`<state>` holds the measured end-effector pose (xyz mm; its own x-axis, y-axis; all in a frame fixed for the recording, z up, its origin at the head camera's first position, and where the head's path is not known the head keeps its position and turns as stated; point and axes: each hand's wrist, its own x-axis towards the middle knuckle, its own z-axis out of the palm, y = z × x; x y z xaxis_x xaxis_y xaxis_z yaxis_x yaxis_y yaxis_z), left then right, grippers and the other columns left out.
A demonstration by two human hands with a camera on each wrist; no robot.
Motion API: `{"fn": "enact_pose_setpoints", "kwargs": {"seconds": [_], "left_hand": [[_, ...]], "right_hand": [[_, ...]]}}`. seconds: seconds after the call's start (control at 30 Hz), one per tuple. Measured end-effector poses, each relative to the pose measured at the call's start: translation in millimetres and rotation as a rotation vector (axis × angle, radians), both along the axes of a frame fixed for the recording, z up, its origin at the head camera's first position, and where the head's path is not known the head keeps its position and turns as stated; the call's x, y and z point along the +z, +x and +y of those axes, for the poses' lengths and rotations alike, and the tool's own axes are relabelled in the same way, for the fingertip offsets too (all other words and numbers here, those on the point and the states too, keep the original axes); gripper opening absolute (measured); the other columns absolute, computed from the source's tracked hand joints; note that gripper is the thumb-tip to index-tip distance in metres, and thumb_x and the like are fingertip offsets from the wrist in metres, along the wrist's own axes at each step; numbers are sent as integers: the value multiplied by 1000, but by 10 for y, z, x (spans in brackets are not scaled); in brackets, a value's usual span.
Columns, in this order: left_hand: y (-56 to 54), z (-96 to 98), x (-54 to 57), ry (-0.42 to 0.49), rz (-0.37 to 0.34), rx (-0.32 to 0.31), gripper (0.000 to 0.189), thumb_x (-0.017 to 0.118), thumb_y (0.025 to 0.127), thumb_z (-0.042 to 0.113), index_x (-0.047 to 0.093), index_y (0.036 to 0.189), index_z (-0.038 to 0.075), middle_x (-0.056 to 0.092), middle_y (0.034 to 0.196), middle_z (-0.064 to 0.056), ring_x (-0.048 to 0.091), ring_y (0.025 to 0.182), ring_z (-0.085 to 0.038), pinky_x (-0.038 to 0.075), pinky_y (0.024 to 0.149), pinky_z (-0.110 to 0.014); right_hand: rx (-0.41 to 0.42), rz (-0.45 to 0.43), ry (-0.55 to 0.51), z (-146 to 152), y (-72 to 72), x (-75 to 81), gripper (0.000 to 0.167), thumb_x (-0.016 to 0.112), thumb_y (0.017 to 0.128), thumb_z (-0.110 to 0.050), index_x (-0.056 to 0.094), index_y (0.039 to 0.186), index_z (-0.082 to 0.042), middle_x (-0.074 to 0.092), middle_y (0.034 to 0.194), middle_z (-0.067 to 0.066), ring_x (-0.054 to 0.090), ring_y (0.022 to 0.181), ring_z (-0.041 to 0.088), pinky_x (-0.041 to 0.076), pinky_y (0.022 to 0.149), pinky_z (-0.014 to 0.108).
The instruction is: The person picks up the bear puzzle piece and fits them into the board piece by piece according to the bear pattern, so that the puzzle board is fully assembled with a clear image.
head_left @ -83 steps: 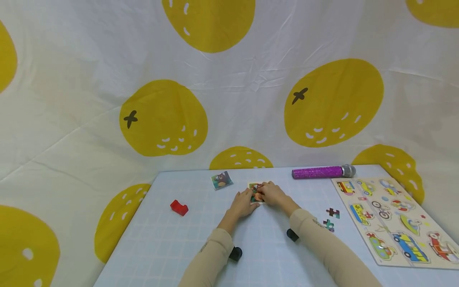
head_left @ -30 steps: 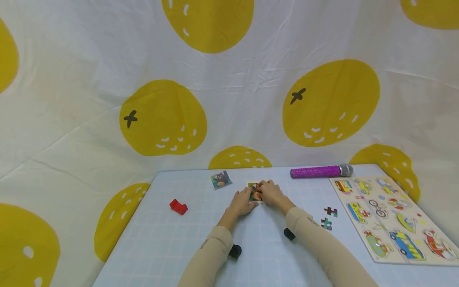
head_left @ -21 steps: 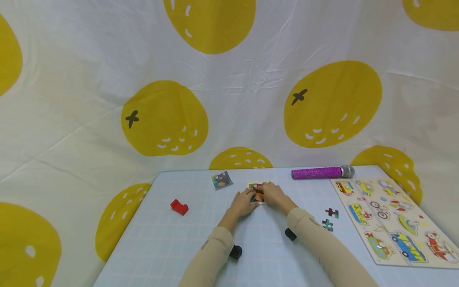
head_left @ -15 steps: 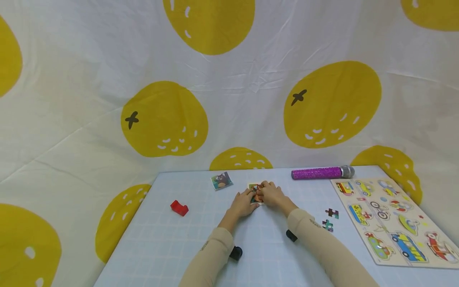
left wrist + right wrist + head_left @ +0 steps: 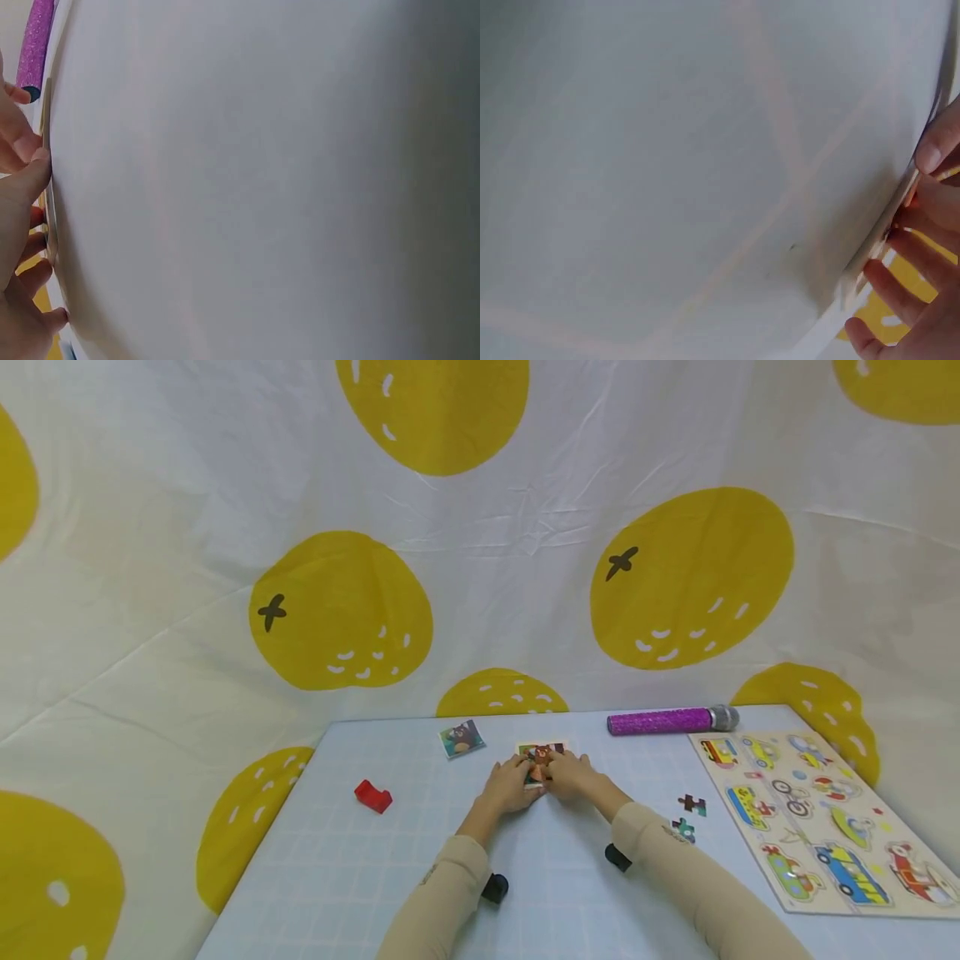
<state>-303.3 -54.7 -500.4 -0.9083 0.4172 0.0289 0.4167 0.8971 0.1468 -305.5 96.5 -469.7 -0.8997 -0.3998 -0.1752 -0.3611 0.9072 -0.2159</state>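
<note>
A small jigsaw puzzle [image 5: 543, 752] with a brown bear picture in a pale frame lies flat on the table between both hands. My left hand [image 5: 507, 787] holds its left side, thumb at the near edge and fingertips at the side. My right hand [image 5: 576, 776] rests on the puzzle's right part with spread, slightly bent fingers. In the right wrist view the right thumb [image 5: 930, 156] touches the near edge. Fingers cover the lower part of the picture. Two loose jigsaw pieces, one brownish [image 5: 692, 804] and one teal [image 5: 683, 829], lie to the right.
A square bear picture [image 5: 462, 739] lies behind left, and a red curved block [image 5: 372, 796] farther left. A purple glitter microphone [image 5: 663, 721] lies at the back edge. The wooden vehicle puzzle board [image 5: 813, 827] takes up the right side. A patterned curtain [image 5: 480, 568] hangs behind.
My right hand has slid nearer and its fingers have spread from a bunched pose over the puzzle. More of the bear's head shows. The left hand stays at the puzzle's left side.
</note>
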Motion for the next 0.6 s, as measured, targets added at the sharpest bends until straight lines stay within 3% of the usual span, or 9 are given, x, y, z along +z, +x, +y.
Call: {"fn": "enact_pose_setpoints", "kwargs": {"seconds": [0.2, 0.3, 0.43, 0.53, 0.6], "left_hand": [[14, 63, 33, -25, -11, 34, 70, 57, 86, 57, 45, 141, 15, 43, 143, -9, 40, 131, -28, 31, 106, -52], [13, 87, 72, -43, -15, 46, 71, 57, 84, 61, 47, 140, 18, 41, 144, -8, 40, 130, -30, 34, 104, -51], [-12, 123, 110, -82, -3, 62, 68, 53, 85, 64, 51, 136, 19, 41, 144, -4, 42, 128, -26, 39, 99, -49], [-34, 151, 116, -89, -8, 68, 60, 52, 89, 58, 53, 134, 18, 42, 144, -1, 42, 128, -24, 40, 98, -49], [-54, 170, 108, -84, -5, 61, 53, 52, 92, 51, 54, 132, 17, 43, 143, -1, 41, 129, -23, 40, 99, -48]], "right_hand": [[11, -11, -22, 66, 41, -14, 34, 55, 94, -21, 62, 125, -7, 45, 136, 16, 39, 124, 44, 26, 96, 72], [41, -7, -74, 103, 40, -2, 34, 56, 93, -18, 61, 124, -4, 46, 134, 19, 40, 120, 46, 31, 93, 70], [104, 11, -285, 277, 23, 13, 39, 61, 88, -13, 59, 121, 7, 54, 124, 25, 48, 113, 46, 40, 93, 60], [85, 43, -453, 500, 48, 38, 38, 62, 86, -9, 58, 119, 10, 58, 117, 28, 54, 108, 44, 43, 93, 54], [41, 72, -501, 694, 88, 79, 38, 62, 87, -10, 57, 120, 10, 59, 116, 28, 56, 105, 44, 45, 90, 53]]}}
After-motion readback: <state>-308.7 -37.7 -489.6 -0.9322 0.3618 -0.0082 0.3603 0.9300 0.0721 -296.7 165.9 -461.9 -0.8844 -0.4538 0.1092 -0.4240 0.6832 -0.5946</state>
